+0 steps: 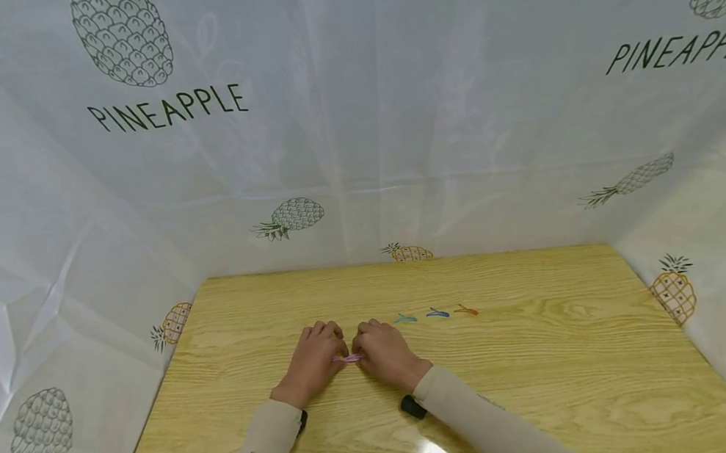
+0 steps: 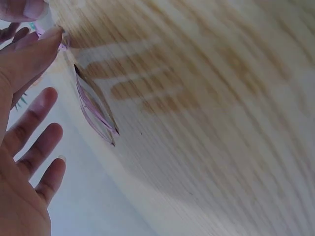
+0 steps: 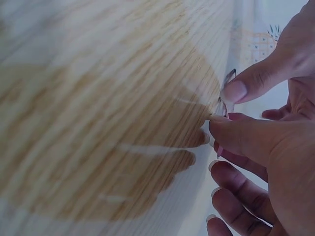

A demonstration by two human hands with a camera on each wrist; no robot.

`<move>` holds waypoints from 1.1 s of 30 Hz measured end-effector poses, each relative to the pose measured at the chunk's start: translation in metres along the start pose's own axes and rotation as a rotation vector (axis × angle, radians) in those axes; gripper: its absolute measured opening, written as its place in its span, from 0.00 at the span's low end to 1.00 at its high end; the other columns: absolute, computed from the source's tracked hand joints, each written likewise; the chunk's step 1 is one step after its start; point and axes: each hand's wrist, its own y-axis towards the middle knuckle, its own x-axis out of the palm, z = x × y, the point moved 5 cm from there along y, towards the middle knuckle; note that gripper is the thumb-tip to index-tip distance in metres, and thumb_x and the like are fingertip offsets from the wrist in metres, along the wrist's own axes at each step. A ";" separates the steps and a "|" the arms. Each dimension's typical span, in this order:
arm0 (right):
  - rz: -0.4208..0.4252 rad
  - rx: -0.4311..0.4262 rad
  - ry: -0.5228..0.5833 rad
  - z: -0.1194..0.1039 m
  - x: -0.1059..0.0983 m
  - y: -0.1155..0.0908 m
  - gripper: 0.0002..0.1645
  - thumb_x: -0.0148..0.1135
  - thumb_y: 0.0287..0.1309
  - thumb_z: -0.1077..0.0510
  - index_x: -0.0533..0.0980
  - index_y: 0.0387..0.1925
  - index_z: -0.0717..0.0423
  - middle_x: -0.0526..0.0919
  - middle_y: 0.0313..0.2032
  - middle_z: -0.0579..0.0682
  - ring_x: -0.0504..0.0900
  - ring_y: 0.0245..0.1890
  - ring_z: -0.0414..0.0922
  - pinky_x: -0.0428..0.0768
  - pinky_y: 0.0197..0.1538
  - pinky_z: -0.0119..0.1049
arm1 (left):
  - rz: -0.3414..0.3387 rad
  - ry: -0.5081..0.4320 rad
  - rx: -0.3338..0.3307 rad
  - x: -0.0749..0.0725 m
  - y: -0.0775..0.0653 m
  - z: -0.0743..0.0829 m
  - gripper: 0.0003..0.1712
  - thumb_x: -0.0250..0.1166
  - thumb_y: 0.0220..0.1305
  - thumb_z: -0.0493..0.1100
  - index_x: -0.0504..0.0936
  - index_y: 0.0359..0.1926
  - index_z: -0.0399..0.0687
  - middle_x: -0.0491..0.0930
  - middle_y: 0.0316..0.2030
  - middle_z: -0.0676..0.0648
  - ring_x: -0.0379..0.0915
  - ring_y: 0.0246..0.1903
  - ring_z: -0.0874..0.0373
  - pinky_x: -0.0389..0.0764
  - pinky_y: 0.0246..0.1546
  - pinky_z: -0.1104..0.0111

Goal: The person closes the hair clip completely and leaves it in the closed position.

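Between the two hands is a pink-purple hair clip [image 1: 352,358], close over the wooden table. In the left wrist view a hair clip [image 2: 93,110] of this colour shows two thin spread prongs, and more pink shows at the fingertips. My left hand [image 1: 315,357] pinches with thumb and index finger, its other fingers loosely spread. From the other side, my right hand [image 1: 386,351] pinches pink clip material [image 3: 219,151] between thumb and index finger. The fingertips of both hands nearly meet and partly hide what they hold.
Behind my right hand lie a teal clip [image 1: 405,318], a blue clip [image 1: 437,312] and an orange clip [image 1: 466,310] in a row. The wooden table [image 1: 549,354] is bordered by white pineapple-printed sheets [image 1: 354,146] at the back and both sides.
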 end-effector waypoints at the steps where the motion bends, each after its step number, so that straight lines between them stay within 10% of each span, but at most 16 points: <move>1: -0.002 0.000 0.000 0.000 0.000 0.000 0.03 0.79 0.61 0.58 0.90 0.36 0.49 0.84 0.37 0.43 0.78 0.36 0.41 0.80 0.41 0.34 | 0.000 0.005 0.000 0.001 0.000 0.000 0.06 0.81 0.57 0.39 0.90 0.31 0.52 0.82 0.50 0.47 0.73 0.51 0.48 0.74 0.56 0.51; 15: -0.006 -0.005 -0.018 -0.001 -0.003 -0.003 0.02 0.78 0.62 0.56 0.90 0.36 0.48 0.84 0.37 0.43 0.79 0.38 0.41 0.81 0.43 0.34 | 0.014 0.091 0.019 0.011 0.002 -0.002 0.06 0.81 0.59 0.41 0.90 0.32 0.56 0.81 0.49 0.51 0.73 0.50 0.51 0.76 0.55 0.53; 33: 0.219 0.128 0.033 0.042 -0.031 -0.032 0.12 0.82 0.55 0.61 0.88 0.42 0.54 0.84 0.41 0.47 0.83 0.43 0.48 0.82 0.48 0.46 | 0.127 0.029 -0.061 0.010 0.026 0.033 0.10 0.80 0.62 0.46 0.90 0.41 0.50 0.80 0.47 0.49 0.73 0.48 0.49 0.76 0.52 0.52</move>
